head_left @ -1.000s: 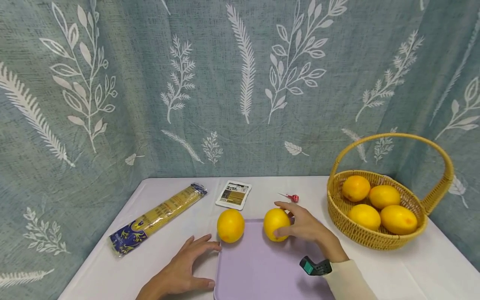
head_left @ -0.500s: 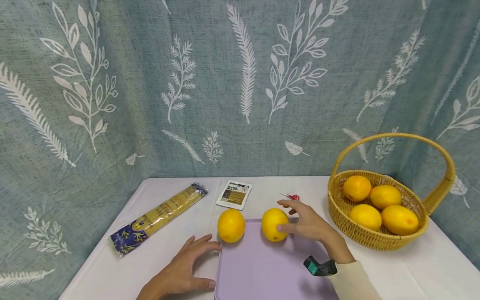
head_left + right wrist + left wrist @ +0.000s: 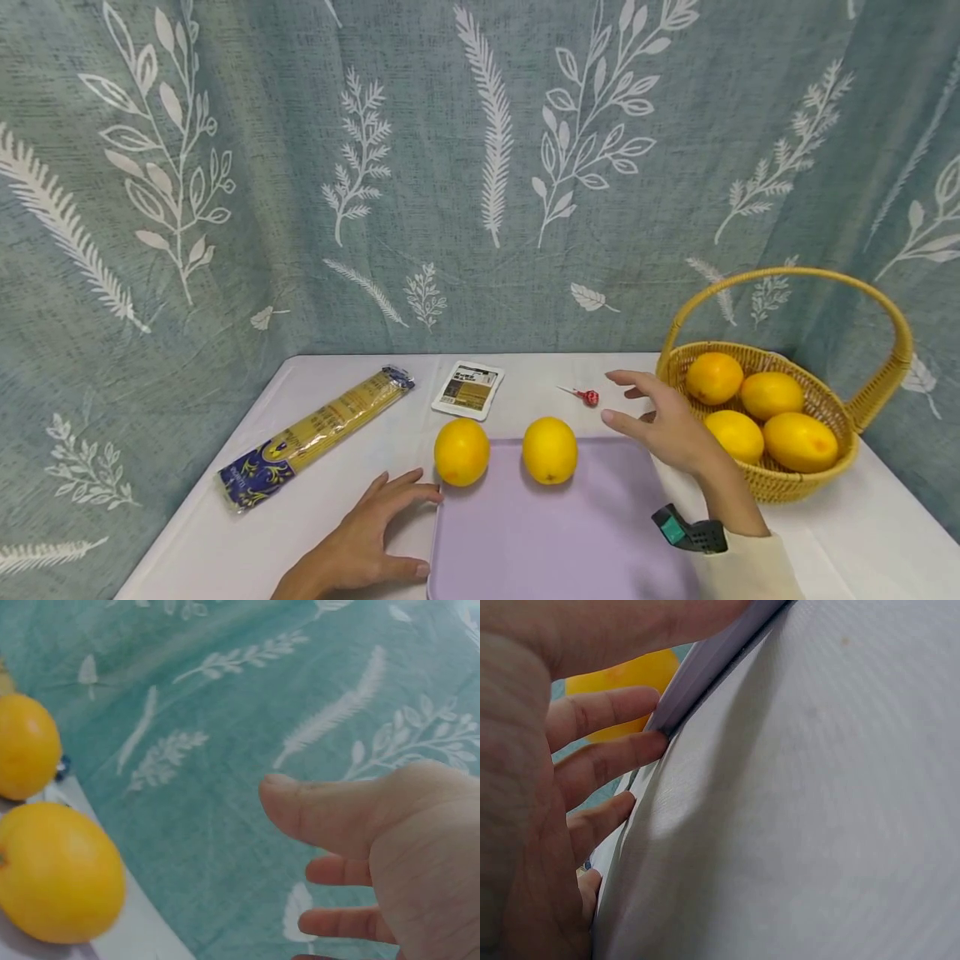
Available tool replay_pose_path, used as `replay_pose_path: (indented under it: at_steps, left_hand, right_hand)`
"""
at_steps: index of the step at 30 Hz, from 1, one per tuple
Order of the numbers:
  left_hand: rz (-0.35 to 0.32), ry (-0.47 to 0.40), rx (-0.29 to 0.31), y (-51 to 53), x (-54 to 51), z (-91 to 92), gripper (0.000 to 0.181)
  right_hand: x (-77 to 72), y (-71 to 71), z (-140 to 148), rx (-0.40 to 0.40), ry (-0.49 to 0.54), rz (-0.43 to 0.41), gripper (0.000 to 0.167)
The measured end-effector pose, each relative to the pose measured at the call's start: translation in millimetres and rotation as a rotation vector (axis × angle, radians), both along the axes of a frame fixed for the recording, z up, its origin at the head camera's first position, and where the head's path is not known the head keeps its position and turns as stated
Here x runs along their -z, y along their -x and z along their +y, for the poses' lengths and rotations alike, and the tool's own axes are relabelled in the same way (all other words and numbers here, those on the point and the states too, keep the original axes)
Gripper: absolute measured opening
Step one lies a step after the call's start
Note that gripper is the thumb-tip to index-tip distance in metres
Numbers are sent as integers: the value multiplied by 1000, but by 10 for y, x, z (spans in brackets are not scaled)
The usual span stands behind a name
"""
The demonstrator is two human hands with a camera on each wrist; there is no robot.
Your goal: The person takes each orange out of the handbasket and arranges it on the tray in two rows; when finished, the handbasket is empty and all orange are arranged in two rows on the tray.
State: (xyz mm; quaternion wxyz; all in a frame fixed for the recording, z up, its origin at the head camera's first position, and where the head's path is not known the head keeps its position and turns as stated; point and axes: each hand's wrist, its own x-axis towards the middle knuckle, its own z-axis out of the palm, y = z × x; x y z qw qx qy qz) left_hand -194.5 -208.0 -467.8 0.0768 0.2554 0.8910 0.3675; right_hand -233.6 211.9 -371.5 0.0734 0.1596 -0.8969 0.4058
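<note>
Two yellow-orange fruits, the left one and the right one, sit at the far edge of a lilac tray. My left hand touches the tray's left edge with fingertips and thumb, fingers spread. Its fingers meet the rim in the left wrist view, a fruit behind them. Holding nothing, my right hand is above the tray's far right corner, beside the basket, with thumb and fingers apart. The right wrist view has both fruits, the nearer one at left, away from the hand.
A wicker basket with several yellow-orange fruits stands at right, its tall handle arching up. Behind the tray lie a flat white packet and a red lollipop. A long pasta packet lies at left.
My right hand has let go of the right fruit and moved right and away toward the basket. That fruit shifted slightly left, then stayed put. The left hand has not moved.
</note>
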Motion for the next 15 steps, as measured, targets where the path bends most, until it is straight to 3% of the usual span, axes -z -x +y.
replay_pose_path:
  at_steps: [8,15]
  left_hand:
    - [21,3,12,5,-5,7,69]
    - [18,-1,14,3,4,-6,68]
  right_hand:
    - [-49,-31,259,153,-42,-44,68]
    - [-16,-1,464,274,-127,-34,63]
